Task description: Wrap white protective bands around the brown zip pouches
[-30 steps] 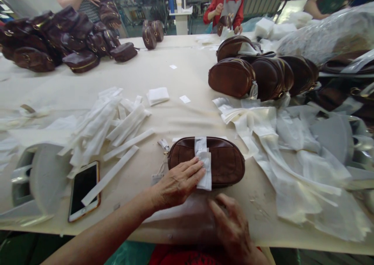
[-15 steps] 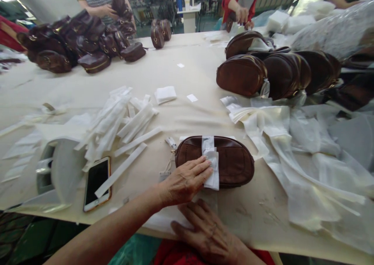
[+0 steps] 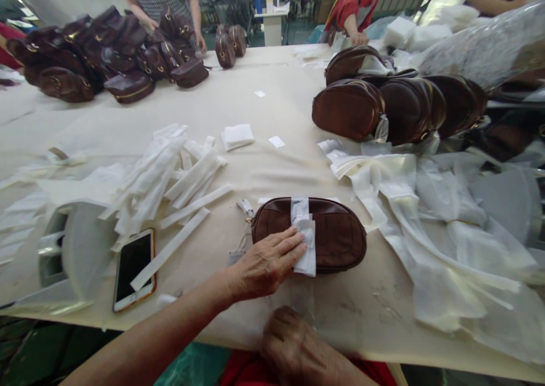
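Here the brown pouch [image 3: 340, 238], long axis crosswise, lies beyond the right hand [image 3: 293, 339], curled apart, grip unclear; the nearer left hand [image 3: 269, 262] rests flat on its white wrap [image 3: 310, 251].

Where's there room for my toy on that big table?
The far middle of the table, between the left bag pile and right bag row, with a small paper there. A narrower gap separates the folded white stack from the banded bag under the left hand. Crowded: around the phone, white strips and filmy sheets.
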`<state>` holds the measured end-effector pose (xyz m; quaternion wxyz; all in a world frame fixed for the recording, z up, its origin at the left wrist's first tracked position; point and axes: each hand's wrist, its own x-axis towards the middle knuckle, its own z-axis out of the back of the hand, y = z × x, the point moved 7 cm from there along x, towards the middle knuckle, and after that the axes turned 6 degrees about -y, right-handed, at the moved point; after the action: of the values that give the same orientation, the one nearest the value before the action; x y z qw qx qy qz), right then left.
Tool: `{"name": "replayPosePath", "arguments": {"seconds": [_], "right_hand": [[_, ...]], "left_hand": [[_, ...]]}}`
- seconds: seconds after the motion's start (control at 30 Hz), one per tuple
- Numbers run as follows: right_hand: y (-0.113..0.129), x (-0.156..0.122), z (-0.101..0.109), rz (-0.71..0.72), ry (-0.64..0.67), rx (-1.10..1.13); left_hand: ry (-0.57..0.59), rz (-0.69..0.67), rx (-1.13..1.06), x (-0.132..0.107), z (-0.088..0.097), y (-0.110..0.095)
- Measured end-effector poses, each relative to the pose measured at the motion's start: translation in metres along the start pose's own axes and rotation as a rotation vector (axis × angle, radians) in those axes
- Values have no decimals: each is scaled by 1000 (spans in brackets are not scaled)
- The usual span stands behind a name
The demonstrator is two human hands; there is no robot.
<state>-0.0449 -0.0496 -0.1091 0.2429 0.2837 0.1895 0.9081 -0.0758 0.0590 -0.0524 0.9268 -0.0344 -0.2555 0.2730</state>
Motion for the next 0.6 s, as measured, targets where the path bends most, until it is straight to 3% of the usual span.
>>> {"name": "replayPosePath", "arguments": {"seconds": [0.1,0.23,0.37,0.47,0.6], "right_hand": [[-2,4,15,-79,-102,-15],[-8,0,70,-61,-220,-103],[-36,-33,116,-59,-324,-382],[-56,-53,121,-95,-389,-528],[-70,-54,113,-162,-462,-577]], "left_hand": [[0,1,-2,1,1,0],[8,6,-5,1,1,0],[24,10,-15,2,2,0],[66,22,-36,2,3,0],[110,20,-35,0,1,-1]]}}
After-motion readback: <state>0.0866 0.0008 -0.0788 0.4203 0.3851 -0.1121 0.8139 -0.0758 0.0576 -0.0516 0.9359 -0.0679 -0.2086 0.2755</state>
